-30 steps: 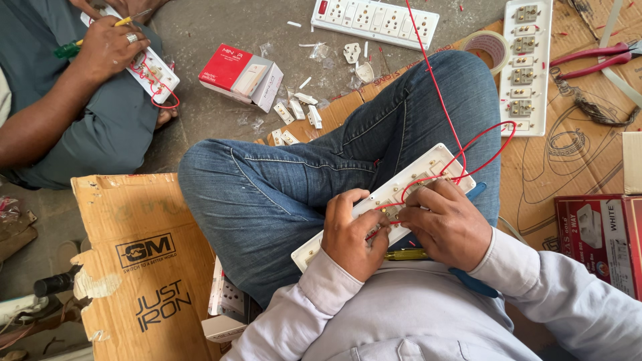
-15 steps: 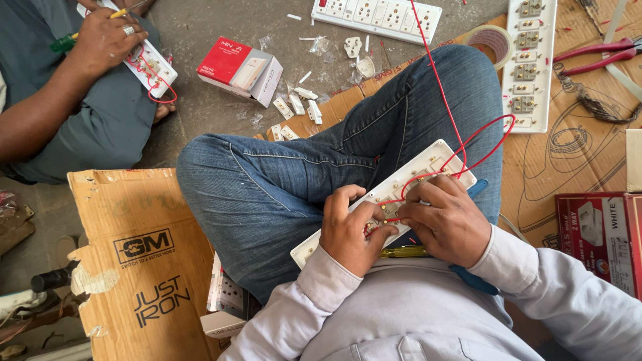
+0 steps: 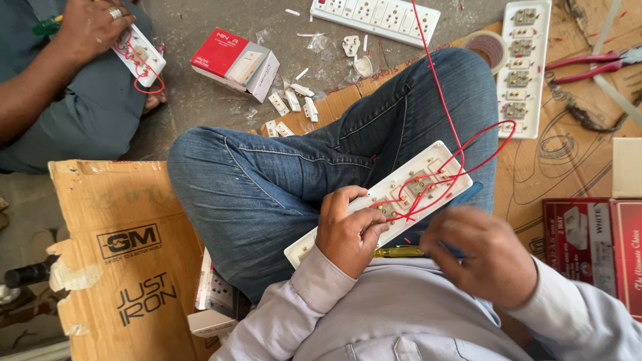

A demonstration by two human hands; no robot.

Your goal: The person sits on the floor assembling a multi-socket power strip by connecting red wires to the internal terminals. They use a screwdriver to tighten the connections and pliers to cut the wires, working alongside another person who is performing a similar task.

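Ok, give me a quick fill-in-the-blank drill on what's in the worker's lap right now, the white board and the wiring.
1. The long white plastic switchboard rests on the person's ____ jeans.
2. The left hand grips the board while the thin wire looped over its back is ____ in colour.
3. The right hand is ____ the board, blurred, touching nothing visible.
4. The yellow-handled screwdriver lies ____ the two hands.

Missing words: blue; red; off; between

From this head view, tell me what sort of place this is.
Probably an informal floor workshop for assembling electrical switchboards. The left hand steadies a white switchboard strip threaded with red wire on the lap; loose switch parts and red-handled pliers lie on flattened cardboard.
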